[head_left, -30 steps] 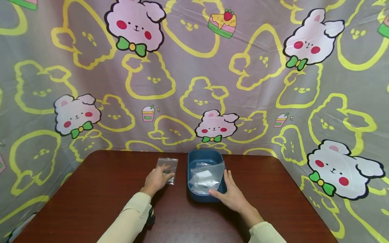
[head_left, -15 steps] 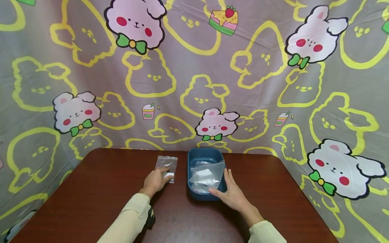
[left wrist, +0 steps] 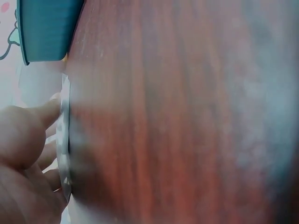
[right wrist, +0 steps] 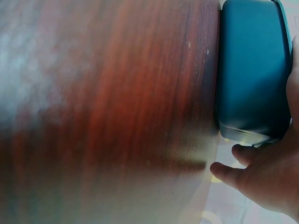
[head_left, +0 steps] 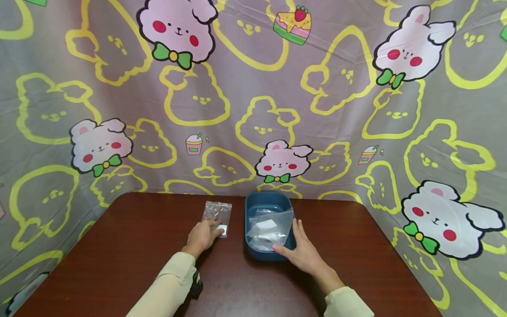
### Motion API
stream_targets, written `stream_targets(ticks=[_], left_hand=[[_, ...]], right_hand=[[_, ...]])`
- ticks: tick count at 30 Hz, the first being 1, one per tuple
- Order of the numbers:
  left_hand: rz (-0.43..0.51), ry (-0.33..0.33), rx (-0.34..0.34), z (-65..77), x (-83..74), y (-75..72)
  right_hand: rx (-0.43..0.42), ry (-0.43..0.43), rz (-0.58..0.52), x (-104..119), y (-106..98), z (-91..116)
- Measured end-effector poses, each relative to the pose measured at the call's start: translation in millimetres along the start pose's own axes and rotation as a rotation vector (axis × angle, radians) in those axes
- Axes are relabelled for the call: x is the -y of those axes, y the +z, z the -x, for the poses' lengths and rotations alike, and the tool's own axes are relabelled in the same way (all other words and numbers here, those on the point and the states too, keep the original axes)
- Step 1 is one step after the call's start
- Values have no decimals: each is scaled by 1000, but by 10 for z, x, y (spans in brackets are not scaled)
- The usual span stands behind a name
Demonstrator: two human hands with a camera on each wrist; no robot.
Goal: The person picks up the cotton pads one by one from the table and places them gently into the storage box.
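A clear zip bag (head_left: 218, 213) with a small white label lies flat on the table, left of a blue bin (head_left: 267, 256). My left hand (head_left: 201, 236) rests on its lower part, thumb beside the label. From the left wrist view, the thumb and fingertips touch the bag (left wrist: 64, 126) from above. At the bin's right side is my right hand (head_left: 304, 251), its thumb at the near rim and its fingers extended along the outer wall. Inside the bin lie several clear plastic bags (head_left: 269, 229), the top one bearing a white label and leaning on the right rim.
The dark red-brown table (head_left: 134, 246) runs back to a patterned curtain (head_left: 222, 105) that surrounds it on the far side and both sides. A dark device (head_left: 196, 284) is strapped at the left wrist.
My left fingers have shifted slightly over the bag, and more of its white label shows now. The right hand and the bin stay where they were. The head view has tilted slightly.
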State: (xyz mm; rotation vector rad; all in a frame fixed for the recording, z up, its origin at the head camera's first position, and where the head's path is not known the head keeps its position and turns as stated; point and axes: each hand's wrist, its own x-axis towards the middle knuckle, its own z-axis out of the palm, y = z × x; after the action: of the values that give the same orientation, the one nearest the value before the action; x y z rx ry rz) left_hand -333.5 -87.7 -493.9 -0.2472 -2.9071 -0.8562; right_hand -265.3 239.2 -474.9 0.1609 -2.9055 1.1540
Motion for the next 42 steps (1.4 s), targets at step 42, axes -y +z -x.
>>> stream_targets(ticks=[42], left_hand=[[136, 1, -225, 74, 62, -6]], right_hand=[[-4, -11, -14, 21, -2, 36]])
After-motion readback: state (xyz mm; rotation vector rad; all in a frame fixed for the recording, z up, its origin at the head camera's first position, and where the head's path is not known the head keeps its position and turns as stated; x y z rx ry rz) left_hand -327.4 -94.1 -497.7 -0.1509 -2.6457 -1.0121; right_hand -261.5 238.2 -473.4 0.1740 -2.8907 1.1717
